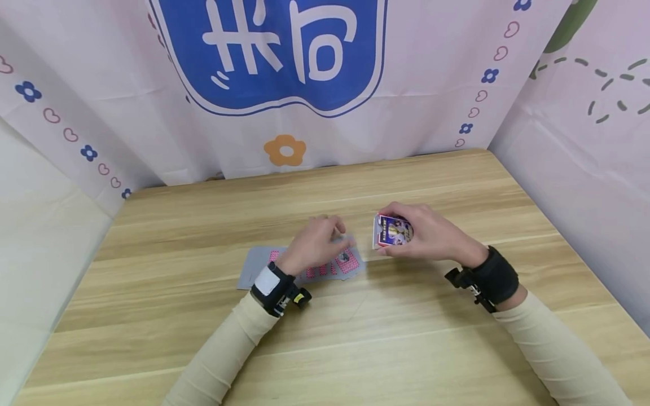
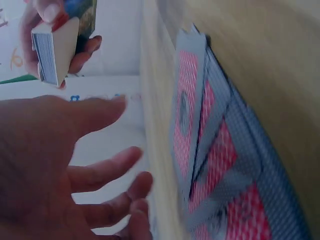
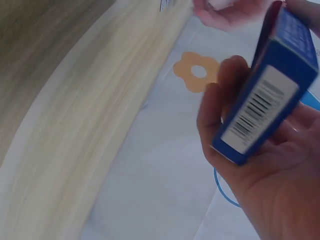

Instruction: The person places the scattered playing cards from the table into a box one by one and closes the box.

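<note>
The right hand (image 1: 431, 232) grips a blue playing-card box (image 1: 396, 230) above the table, thumb on one side and fingers on the other. In the left wrist view, a stack of cards (image 2: 62, 50) juts from the box's end. A white barcode label (image 3: 260, 107) marks the box's bottom end in the right wrist view. The left hand (image 1: 315, 241) hovers over a spread row of playing cards (image 1: 350, 263), its fingers loosely bent and apart, holding nothing. These cards overlap on the table, pink-and-grey patterned sides up; the left hand and wrist hide part of the row.
A wood-grain table (image 1: 325, 349) lies under both hands. Behind it hangs a white cloth (image 1: 406, 124) with a blue emblem and an orange flower. More cloth (image 1: 584, 169) hangs on the right. Each wrist wears a black strap with a small camera.
</note>
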Demonstrator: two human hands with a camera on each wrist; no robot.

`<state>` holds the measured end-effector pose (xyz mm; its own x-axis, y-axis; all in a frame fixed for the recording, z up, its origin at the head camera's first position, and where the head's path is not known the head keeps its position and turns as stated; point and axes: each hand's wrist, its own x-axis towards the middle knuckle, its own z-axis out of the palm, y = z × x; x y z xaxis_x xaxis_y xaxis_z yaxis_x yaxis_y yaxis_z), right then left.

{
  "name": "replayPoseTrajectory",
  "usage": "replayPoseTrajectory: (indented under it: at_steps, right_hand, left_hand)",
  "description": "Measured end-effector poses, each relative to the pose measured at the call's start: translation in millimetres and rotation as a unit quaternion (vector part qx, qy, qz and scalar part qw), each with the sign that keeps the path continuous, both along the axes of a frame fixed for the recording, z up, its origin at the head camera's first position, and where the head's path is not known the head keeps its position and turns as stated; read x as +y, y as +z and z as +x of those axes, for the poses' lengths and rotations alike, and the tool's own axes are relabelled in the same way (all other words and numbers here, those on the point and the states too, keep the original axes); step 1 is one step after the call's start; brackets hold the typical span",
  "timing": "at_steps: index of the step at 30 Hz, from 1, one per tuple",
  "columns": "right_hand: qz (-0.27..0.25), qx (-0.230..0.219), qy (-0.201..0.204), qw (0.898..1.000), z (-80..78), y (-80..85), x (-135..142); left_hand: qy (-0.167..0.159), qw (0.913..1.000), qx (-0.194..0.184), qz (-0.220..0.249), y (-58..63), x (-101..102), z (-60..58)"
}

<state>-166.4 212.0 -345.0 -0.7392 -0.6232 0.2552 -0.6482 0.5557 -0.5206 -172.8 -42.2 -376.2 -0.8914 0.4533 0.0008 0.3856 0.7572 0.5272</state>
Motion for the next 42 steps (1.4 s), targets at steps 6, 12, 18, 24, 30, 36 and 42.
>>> replayPoseTrajectory:
  at_steps: [6,12,18,24,30,36,42]
  right_hand:
    - [0.025,0.003,-0.002,1.0,-1.2,1.0,3]
    - [0.037,0.003,0.005,0.999,-1.5,0.9,3]
    - [0.047,0.003,-0.002,0.999,-0.6,1.8,3]
    - [0.057,0.009,0.002,0.998,-0.4,1.7,4]
    - [0.06,0.011,0.003,0.998,-0.9,1.3,4]
    - [0.064,0.007,0.003,0.998,-0.5,0.4,4]
    - [0.063,0.005,0.005,0.998,-1.1,-0.4,5]
  left_hand:
    - [-0.004,0.9951,0.011,-0.099,-2.0,-6,-0.6]
    - [0.006,0.9932,0.007,-0.116,-4.2,-5,-0.1]
    - [0.012,0.9945,0.006,-0.104,-5.3,-4,-1.0]
    - [0.009,0.9976,-0.028,-0.062,-1.7,-7,-3.1]
    - [0.002,0.9964,-0.084,0.0,8.5,-14,-4.9]
    - [0.001,0.9969,-0.075,0.023,13.5,-21,-6.5]
    - [-0.023,0.9871,-0.117,0.106,24.3,-25,-6.3]
